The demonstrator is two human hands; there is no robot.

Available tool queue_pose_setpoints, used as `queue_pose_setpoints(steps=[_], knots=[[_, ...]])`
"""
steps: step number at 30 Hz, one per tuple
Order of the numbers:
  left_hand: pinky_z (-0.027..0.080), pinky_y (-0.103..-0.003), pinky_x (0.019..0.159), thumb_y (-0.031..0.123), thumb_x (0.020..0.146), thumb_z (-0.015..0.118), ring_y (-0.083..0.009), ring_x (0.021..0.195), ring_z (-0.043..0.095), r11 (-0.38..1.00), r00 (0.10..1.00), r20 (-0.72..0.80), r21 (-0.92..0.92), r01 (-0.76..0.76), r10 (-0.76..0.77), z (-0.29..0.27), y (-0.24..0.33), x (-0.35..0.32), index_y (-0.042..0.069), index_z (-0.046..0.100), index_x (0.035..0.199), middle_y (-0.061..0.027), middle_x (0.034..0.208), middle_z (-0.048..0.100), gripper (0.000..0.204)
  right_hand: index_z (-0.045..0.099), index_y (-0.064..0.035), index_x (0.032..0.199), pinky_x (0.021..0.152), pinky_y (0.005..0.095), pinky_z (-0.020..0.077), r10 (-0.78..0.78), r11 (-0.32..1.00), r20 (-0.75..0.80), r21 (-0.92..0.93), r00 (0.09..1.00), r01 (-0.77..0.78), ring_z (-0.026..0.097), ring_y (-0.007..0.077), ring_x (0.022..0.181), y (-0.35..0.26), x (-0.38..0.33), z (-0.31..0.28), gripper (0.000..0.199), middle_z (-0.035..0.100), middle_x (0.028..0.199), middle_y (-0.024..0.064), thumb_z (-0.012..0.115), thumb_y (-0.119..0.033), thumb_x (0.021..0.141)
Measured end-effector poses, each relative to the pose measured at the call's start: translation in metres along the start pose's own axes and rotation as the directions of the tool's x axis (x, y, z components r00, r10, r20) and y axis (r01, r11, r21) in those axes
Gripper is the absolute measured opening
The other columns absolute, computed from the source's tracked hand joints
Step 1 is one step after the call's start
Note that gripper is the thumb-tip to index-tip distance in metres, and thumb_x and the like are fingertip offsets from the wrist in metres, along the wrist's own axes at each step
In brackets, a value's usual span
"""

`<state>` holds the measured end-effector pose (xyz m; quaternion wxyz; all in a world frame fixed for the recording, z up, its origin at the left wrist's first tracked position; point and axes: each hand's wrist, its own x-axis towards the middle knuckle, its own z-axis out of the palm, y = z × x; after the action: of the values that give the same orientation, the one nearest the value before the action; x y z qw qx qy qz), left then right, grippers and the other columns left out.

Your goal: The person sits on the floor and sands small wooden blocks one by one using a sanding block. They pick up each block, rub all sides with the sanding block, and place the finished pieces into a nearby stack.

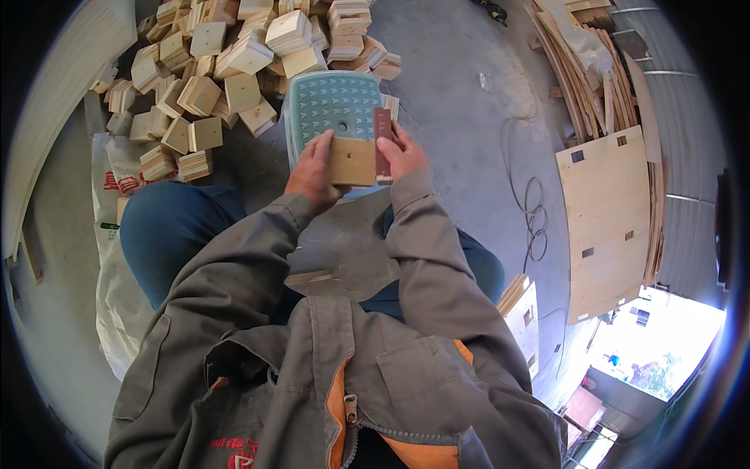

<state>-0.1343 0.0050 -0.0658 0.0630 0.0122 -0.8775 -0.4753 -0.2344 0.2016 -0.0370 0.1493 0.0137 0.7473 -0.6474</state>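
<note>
My left hand (314,173) grips a square plywood block (351,162) by its left side. The block has a small dark hole in its face and is held over a pale blue-green plastic stool (334,102). In my right hand (403,153) is a narrow reddish-brown sanding block (382,144), stood lengthwise against the plywood's right edge. My thumb lies over the sanding block's face, and my fingers curl round its far side. Much of the stool's near edge is hidden by the plywood and my hands.
A heap of plywood blocks (199,94) fills the far left. A white woven sack (117,313) lies beside my left knee. Sheets of plywood with cut-outs (605,211) and long wooden strips stand at right. A loose cable (533,207) coils on the grey floor.
</note>
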Motion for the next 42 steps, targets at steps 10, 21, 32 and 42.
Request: queue_pose_setpoints(steps=[10,21,32,42], knots=[[0.044,-0.043,0.119,0.023,0.066,0.099,-0.0422,0.141,0.048,1.0,0.999,-0.054,0.028,0.01,-0.008,0.007,0.002,-0.006,0.002,0.026,0.161,-0.0247,0.153,0.045,0.122,0.05,-0.0051,0.157,0.114,0.0387,0.0477,-0.015,0.925,0.02,-0.379,1.0,0.022,0.061,0.0321,0.135,0.058,-0.161,-0.03,0.08,0.059,0.148,0.0228,0.082,-0.03,0.088],[0.046,-0.041,0.117,0.021,0.068,0.094,-0.0401,0.14,0.05,0.996,0.999,0.04,0.091,0.024,-0.027,-0.017,0.001,-0.036,0.012,0.021,0.166,-0.0211,0.154,0.043,0.123,0.047,-0.0001,0.157,0.104,0.0336,0.0538,0.114,0.982,-0.03,0.157,0.993,-0.108,0.064,0.019,0.125,0.049,-0.145,-0.006,0.067,0.065,0.142,0.0147,0.074,-0.011,0.097],[0.051,-0.043,0.109,0.02,0.067,0.096,-0.0356,0.129,0.059,0.978,0.97,0.14,0.082,0.19,-0.2,-0.04,0.01,-0.044,0.012,0.028,0.165,-0.0191,0.141,0.055,0.119,0.052,-0.0004,0.153,0.091,0.031,0.0571,0.199,0.81,-0.101,0.578,0.975,-0.105,0.069,0.0153,0.11,0.038,-0.09,0.02,0.059,0.068,0.134,0.0111,0.073,-0.013,0.099],[0.037,-0.043,0.124,0.02,0.068,0.095,-0.0379,0.149,0.041,0.938,0.992,0.069,0.325,-0.121,0.104,-0.019,0.027,0.004,0.007,0.034,0.161,-0.0182,0.16,0.041,0.112,0.055,-0.0034,0.15,0.115,0.0465,0.0455,-0.285,0.87,-0.112,-0.446,0.952,0.208,0.055,0.0434,0.137,0.022,-0.134,0.003,0.074,0.054,0.148,0.03,0.084,-0.026,0.086]])
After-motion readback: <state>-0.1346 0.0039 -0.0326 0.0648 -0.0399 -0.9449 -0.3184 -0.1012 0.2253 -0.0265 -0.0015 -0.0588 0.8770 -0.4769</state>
